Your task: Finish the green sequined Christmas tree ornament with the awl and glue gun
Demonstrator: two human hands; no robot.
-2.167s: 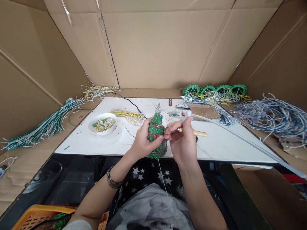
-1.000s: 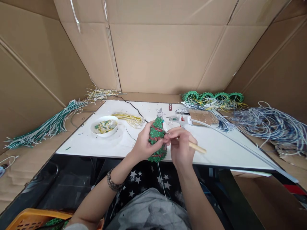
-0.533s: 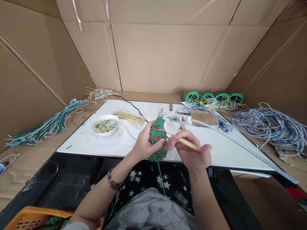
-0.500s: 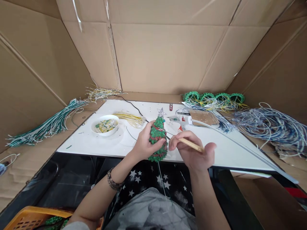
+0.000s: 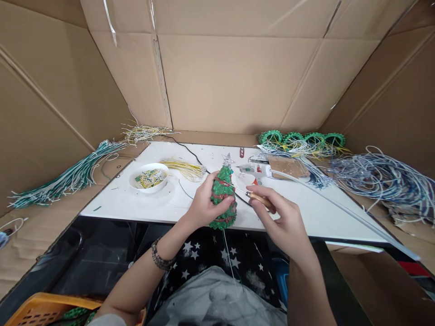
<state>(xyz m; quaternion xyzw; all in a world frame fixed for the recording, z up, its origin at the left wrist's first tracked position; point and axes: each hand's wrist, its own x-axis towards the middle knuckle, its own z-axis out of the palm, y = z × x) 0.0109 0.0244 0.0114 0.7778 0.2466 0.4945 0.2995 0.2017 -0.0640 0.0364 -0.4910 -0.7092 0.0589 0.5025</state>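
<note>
A small green beaded Christmas tree (image 5: 222, 192) with red garland and a clear star (image 5: 228, 158) on top is held upright over the table's front edge. My left hand (image 5: 208, 199) wraps around its left side, closed on it. Thin wires (image 5: 229, 256) hang down from its base. In my right hand (image 5: 277, 215) is a wooden-handled awl-like tool (image 5: 260, 199), gripped between thumb and fingers. Its thin metal shaft points left and meets the upper right side of the tree; the tip is too small to make out.
On the white table (image 5: 115, 199) are a bowl (image 5: 148, 190) of wire bits, yellow wires (image 5: 183, 168) and a glue gun (image 5: 253, 169). Green beaded rings (image 5: 294, 136) lie at the back right, wire bundles (image 5: 384, 176) at both sides. Cardboard walls (image 5: 238, 81) surround the table. An orange basket (image 5: 37, 308) stands lower left.
My right hand has turned and shifted its grip, its fingers now over the handle with the palm turned down. The tree and my left hand have barely moved.
</note>
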